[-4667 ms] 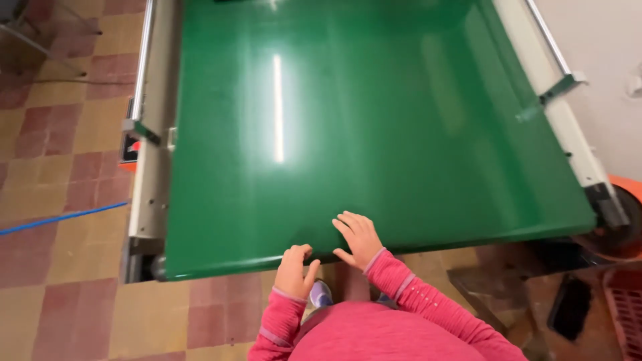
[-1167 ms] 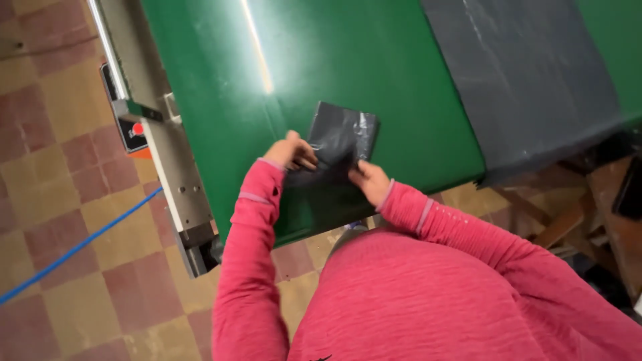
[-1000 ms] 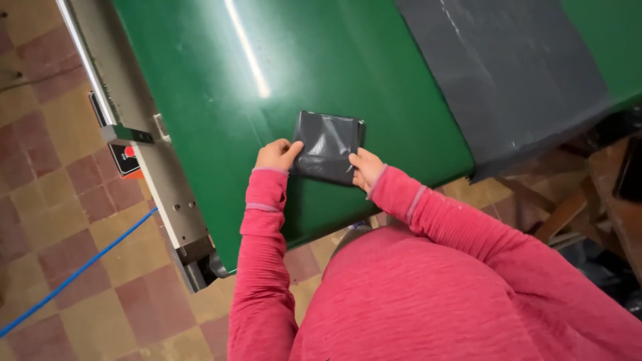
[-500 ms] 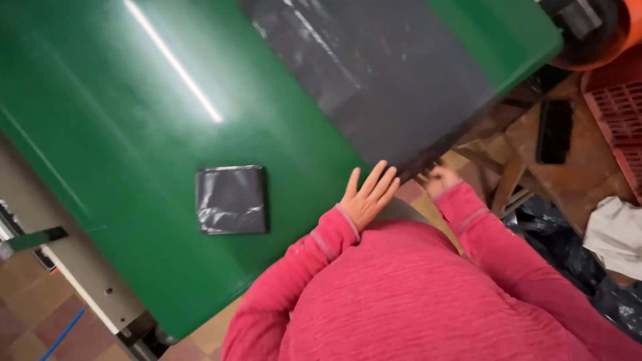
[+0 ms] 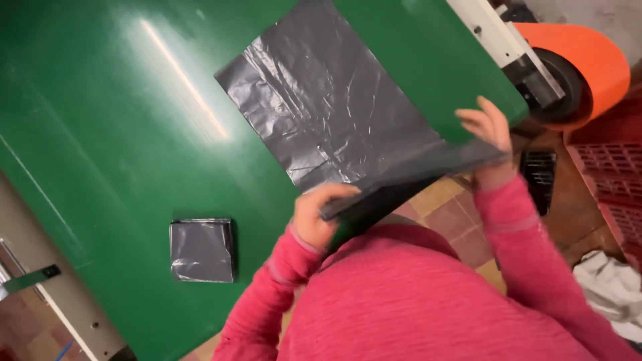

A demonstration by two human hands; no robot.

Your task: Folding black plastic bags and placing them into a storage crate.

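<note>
the large dark grey plastic bag (image 5: 341, 120) lies flat on the green table surface (image 5: 100, 134), w/ its near edge lifted off the table at the front rim and held between both hands. left hand (image 5: 317, 217) is clenched on the near-left corner of the raised edge; right hand (image 5: 488, 130) grips the far-right end of the same edge, fingers curled over the film, thumb side hidden. the lifted strip looks doubled over, but whether it is a true fold or just a sagging edge cannot be told. risk 1: film is thin and slick, so uneven pull between the two hands probably skews the edge and sets a crooked crease. risk 2: wrinkles already visible across the sheet may trap air and bunch up if the edge is carried over w/o smoothing. risk 3: grip is at corners only; mid-span sags and could slip free. a small folded dark bag (image 5: 202, 249) sits well apart to the left, near the table front. an orange roll (image 5: 588, 60) at the table's right end is close to the right hand; snagging there is possible.
</note>
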